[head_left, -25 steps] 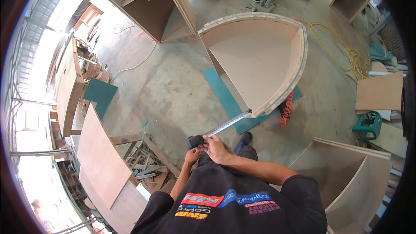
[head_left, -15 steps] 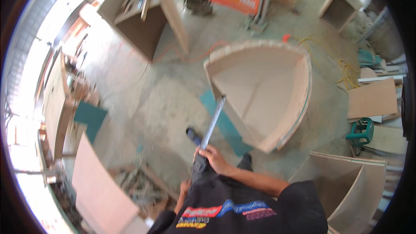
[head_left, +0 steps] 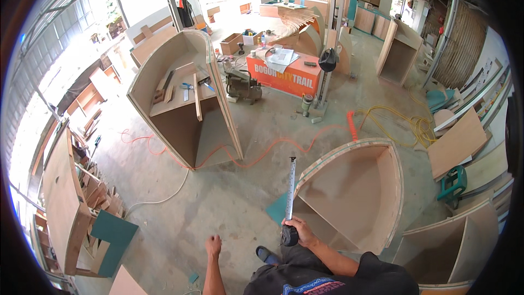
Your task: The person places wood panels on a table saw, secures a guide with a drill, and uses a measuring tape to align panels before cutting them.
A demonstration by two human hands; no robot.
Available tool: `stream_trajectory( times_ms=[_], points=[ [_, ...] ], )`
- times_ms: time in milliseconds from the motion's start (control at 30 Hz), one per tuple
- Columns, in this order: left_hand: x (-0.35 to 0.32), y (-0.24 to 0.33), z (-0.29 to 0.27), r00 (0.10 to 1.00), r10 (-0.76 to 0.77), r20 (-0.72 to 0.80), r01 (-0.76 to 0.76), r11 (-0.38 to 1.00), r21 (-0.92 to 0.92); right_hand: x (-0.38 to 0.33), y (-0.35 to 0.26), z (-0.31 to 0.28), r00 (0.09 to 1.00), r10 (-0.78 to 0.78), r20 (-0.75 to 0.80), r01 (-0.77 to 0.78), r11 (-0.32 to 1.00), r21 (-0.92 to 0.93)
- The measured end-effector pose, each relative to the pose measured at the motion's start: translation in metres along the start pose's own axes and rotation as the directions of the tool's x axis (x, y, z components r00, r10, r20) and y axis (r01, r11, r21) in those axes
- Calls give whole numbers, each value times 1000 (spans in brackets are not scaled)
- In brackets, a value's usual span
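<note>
Concrete workshop floor (head_left: 218, 199) spreads beneath the tape measure (head_left: 290, 235), clamped in the right hand's (head_left: 301, 231) fingers beside the already joined curved cabinet (head_left: 349, 191), its metal blade (head_left: 290, 194) drawn out, not yet wound back, while I cannot tell whether the left hand's (head_left: 213, 247) fingers are together.

A woodworking workshop is surrounding the orange table (head_left: 284, 84): just left of it a compressor (head_left: 243, 86) is sitting, farther left a raw cabinet (head_left: 177, 131) is holding tools (head_left: 186, 86), and farthest left offcuts (head_left: 101, 195) are lying heaped; in front a hose (head_left: 352, 125) is snaking.
</note>
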State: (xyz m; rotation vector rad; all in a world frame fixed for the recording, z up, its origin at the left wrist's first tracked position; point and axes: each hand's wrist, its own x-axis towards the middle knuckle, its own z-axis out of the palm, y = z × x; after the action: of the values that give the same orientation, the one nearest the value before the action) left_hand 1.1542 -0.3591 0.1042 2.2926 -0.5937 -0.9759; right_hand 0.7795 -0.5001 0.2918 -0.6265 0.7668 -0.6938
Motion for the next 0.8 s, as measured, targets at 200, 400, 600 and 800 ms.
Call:
stream_trajectory(
  times_ms=[200, 400, 600, 800],
  points=[
    [21, 225, 2, 892, 453, -2, -443, 872, -209, 51, 4, 19, 999, 40, -14, -39, 997, 74],
    [48, 314, 72, 841, 459, 286, -300, 836, -460, 126, 14, 8, 991, -74, -114, 66, 995, -69],
    [50, 402, 117, 778, 523, 348, -394, 837, -378, 152, -7, 12, 794, -477, -378, 24, 645, -764],
    [40, 432, 178, 671, 524, 525, -635, 771, 43, 136, -3, 19, 610, -627, -485, -260, 420, -869]
  ],
)
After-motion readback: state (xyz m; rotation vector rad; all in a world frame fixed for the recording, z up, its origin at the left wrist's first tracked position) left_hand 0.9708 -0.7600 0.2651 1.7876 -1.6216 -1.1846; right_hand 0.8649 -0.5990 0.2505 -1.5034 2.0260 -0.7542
